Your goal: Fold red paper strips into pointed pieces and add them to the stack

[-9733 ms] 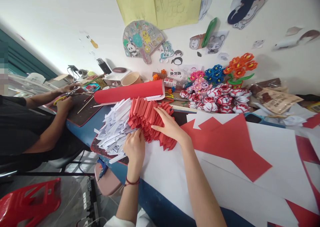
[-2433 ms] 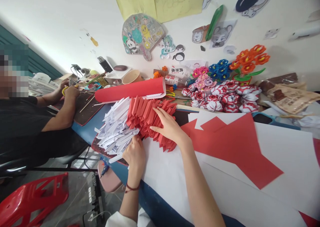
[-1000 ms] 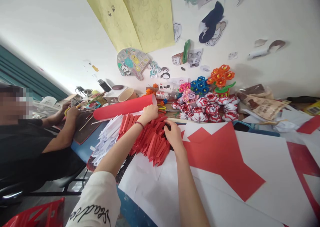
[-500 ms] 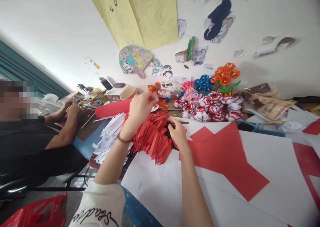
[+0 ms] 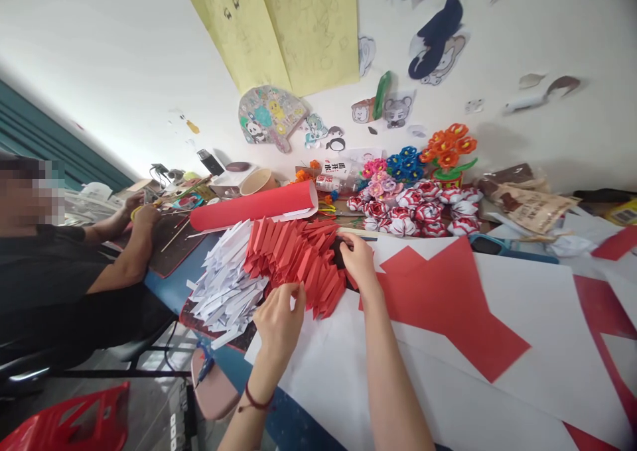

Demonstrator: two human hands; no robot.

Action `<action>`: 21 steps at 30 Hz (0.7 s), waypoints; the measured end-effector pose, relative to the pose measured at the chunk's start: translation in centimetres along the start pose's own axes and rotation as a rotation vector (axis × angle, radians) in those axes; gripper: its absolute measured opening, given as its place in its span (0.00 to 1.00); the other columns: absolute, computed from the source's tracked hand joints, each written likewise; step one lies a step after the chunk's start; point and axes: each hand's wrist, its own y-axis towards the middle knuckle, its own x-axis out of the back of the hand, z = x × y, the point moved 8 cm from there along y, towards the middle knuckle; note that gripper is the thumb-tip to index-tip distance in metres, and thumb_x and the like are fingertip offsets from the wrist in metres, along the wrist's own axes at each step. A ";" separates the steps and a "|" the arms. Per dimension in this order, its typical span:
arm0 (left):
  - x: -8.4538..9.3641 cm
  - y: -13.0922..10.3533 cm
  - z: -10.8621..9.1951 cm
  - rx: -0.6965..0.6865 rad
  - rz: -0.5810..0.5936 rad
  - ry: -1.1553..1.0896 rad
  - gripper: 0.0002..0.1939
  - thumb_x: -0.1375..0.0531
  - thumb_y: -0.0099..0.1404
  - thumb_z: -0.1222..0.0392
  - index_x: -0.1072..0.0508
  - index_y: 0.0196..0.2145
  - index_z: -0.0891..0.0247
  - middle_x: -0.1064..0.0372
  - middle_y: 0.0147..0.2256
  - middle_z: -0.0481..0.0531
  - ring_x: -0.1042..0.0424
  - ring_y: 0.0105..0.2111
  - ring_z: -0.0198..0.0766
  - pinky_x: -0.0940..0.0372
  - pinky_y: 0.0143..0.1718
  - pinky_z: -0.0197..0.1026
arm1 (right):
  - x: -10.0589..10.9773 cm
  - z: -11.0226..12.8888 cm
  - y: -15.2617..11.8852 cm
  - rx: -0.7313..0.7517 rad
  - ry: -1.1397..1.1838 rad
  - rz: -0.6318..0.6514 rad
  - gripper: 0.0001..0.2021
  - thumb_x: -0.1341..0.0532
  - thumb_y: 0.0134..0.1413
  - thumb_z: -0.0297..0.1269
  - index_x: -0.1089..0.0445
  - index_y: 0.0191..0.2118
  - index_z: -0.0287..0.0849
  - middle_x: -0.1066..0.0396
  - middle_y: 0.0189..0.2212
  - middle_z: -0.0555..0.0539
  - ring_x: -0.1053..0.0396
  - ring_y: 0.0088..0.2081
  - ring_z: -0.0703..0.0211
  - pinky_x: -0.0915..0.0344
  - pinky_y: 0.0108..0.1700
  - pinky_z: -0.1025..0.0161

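Observation:
A heap of red folded paper pieces (image 5: 293,252) lies in front of me, its pieces packed side by side. My left hand (image 5: 279,318) is at the heap's lower edge, its thumb and fingers pinched together; what is between them, if anything, is hidden. At the heap's right end is my right hand (image 5: 357,260), fingers curled in beside a dark patch; I cannot make out what they hold. White folded paper pieces (image 5: 223,285) lie piled to the left of the red ones. Behind both heaps rests a roll of red paper (image 5: 253,205).
Red paper sheets (image 5: 442,285) lie over white sheets (image 5: 527,298) on the right. Red-and-white flowers (image 5: 413,209) and an orange flower pot (image 5: 448,152) stand along the wall. At the left sits another person (image 5: 54,272), hands at a dark mat. A red stool (image 5: 74,421) is below.
My left hand has come down and toward me, from above the heap to its lower edge, uncovering the red roll's end. My right hand stays at the heap's right end.

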 end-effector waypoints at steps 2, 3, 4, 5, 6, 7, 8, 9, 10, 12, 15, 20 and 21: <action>0.3 -0.1 0.0 0.041 0.058 0.038 0.06 0.40 0.66 0.58 0.28 0.31 0.61 0.28 0.25 0.45 0.30 0.25 0.30 0.46 0.27 0.34 | 0.0 0.0 0.0 -0.002 -0.002 0.001 0.17 0.46 0.53 0.27 0.25 0.45 0.41 0.24 0.45 0.43 0.26 0.47 0.53 0.33 0.54 0.54; 0.5 -0.1 0.0 0.060 0.086 0.053 0.06 0.40 0.66 0.57 0.28 0.31 0.60 0.27 0.26 0.45 0.30 0.26 0.31 0.46 0.27 0.34 | 0.0 0.0 0.0 -0.004 -0.004 -0.001 0.17 0.46 0.53 0.27 0.25 0.45 0.41 0.24 0.45 0.43 0.26 0.47 0.53 0.33 0.54 0.54; 0.9 0.1 -0.1 0.073 0.110 0.060 0.07 0.40 0.66 0.56 0.28 0.32 0.60 0.27 0.26 0.45 0.30 0.25 0.31 0.47 0.27 0.35 | 0.0 0.0 0.0 -0.007 -0.006 -0.002 0.17 0.46 0.53 0.27 0.25 0.45 0.41 0.24 0.45 0.43 0.26 0.47 0.53 0.33 0.54 0.55; 1.2 0.6 -0.3 0.075 0.128 0.061 0.07 0.40 0.66 0.55 0.27 0.33 0.60 0.28 0.26 0.45 0.30 0.25 0.31 0.47 0.26 0.35 | 0.0 -0.1 0.1 -0.009 -0.008 -0.004 0.17 0.46 0.53 0.28 0.25 0.45 0.41 0.24 0.45 0.43 0.26 0.47 0.53 0.33 0.53 0.55; 1.5 1.3 -0.5 0.067 0.139 0.062 0.07 0.41 0.66 0.55 0.27 0.33 0.60 0.28 0.26 0.45 0.31 0.25 0.31 0.47 0.26 0.35 | 0.0 -0.1 0.1 -0.010 -0.009 -0.005 0.17 0.46 0.53 0.28 0.25 0.45 0.41 0.23 0.45 0.43 0.27 0.47 0.53 0.33 0.54 0.55; 1.5 2.4 -0.8 0.050 0.151 0.066 0.07 0.41 0.66 0.55 0.27 0.33 0.59 0.28 0.26 0.45 0.31 0.25 0.31 0.47 0.26 0.36 | 0.0 -0.1 0.1 -0.010 -0.008 -0.004 0.17 0.46 0.53 0.28 0.25 0.45 0.41 0.23 0.45 0.43 0.27 0.47 0.54 0.33 0.54 0.55; 1.2 3.7 -1.2 0.018 0.172 0.083 0.08 0.42 0.67 0.55 0.27 0.33 0.59 0.27 0.27 0.47 0.30 0.27 0.33 0.47 0.26 0.36 | 0.0 -0.1 0.1 -0.010 -0.007 -0.003 0.17 0.46 0.53 0.28 0.25 0.45 0.41 0.23 0.45 0.43 0.27 0.47 0.54 0.33 0.53 0.55; 0.5 5.3 -1.8 -0.031 0.206 0.108 0.09 0.44 0.67 0.55 0.27 0.32 0.59 0.26 0.28 0.49 0.28 0.30 0.35 0.46 0.27 0.37 | 0.0 -0.1 0.1 -0.009 -0.007 -0.002 0.17 0.46 0.54 0.28 0.25 0.45 0.41 0.23 0.45 0.44 0.27 0.47 0.54 0.33 0.53 0.56; -0.8 7.0 -2.2 -0.072 0.272 0.140 0.10 0.45 0.68 0.55 0.27 0.32 0.59 0.26 0.29 0.51 0.28 0.33 0.38 0.46 0.27 0.37 | 0.0 -0.1 0.1 -0.008 -0.007 0.000 0.17 0.47 0.54 0.28 0.25 0.45 0.42 0.24 0.45 0.44 0.27 0.47 0.54 0.33 0.54 0.56; -4.1 10.0 -2.9 -0.146 0.430 0.205 0.11 0.46 0.68 0.56 0.26 0.33 0.61 0.25 0.32 0.56 0.27 0.36 0.44 0.45 0.27 0.38 | -0.1 -0.1 0.1 -0.001 -0.014 0.008 0.17 0.46 0.53 0.27 0.25 0.45 0.43 0.23 0.44 0.45 0.27 0.47 0.55 0.33 0.54 0.55; -9.7 12.3 -3.9 -0.247 0.725 0.268 0.11 0.45 0.66 0.58 0.25 0.34 0.66 0.25 0.33 0.62 0.26 0.35 0.49 0.40 0.30 0.41 | -0.2 0.1 0.0 0.009 -0.025 0.014 0.17 0.46 0.53 0.27 0.25 0.45 0.44 0.23 0.44 0.46 0.27 0.47 0.55 0.33 0.54 0.55; -13.4 12.3 -5.0 -0.301 0.842 0.261 0.10 0.43 0.65 0.62 0.24 0.37 0.71 0.26 0.37 0.67 0.26 0.40 0.51 0.36 0.38 0.45 | -0.2 0.1 0.1 0.008 -0.012 0.011 0.17 0.46 0.53 0.27 0.25 0.45 0.44 0.23 0.44 0.47 0.27 0.47 0.56 0.33 0.54 0.57; -13.6 12.2 -5.0 -0.294 0.836 0.261 0.10 0.43 0.65 0.62 0.24 0.37 0.71 0.26 0.37 0.67 0.26 0.40 0.51 0.36 0.38 0.45 | -0.1 0.1 0.1 0.007 -0.005 0.009 0.17 0.46 0.53 0.27 0.24 0.44 0.45 0.23 0.44 0.47 0.27 0.47 0.56 0.33 0.54 0.57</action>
